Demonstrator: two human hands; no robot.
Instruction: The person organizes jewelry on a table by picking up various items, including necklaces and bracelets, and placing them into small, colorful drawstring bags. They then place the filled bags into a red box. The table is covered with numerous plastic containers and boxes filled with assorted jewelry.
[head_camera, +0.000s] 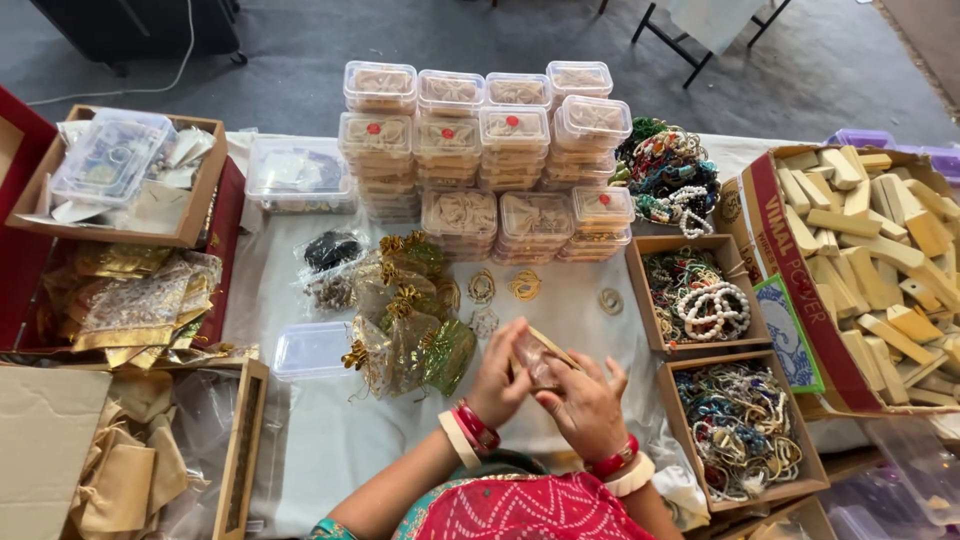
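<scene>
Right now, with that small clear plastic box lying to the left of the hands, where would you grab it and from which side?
Take the clear plastic box by its two long side walls, coming straight down from above. It lies flat on the white cloth, and its lid looks too broad to span; the gold mesh pouches crowd its right end, so the near and far edges are freer.

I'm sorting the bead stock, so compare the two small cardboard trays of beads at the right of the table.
The upper tray sits farther from the person and is partly filled, with bare floor showing and a coil of white beads. The lower tray sits nearer the right hand and is packed full with a tangle of blue, white and gold strands. Both are shallow, open, brown cardboard trays lying side by side.
</scene>
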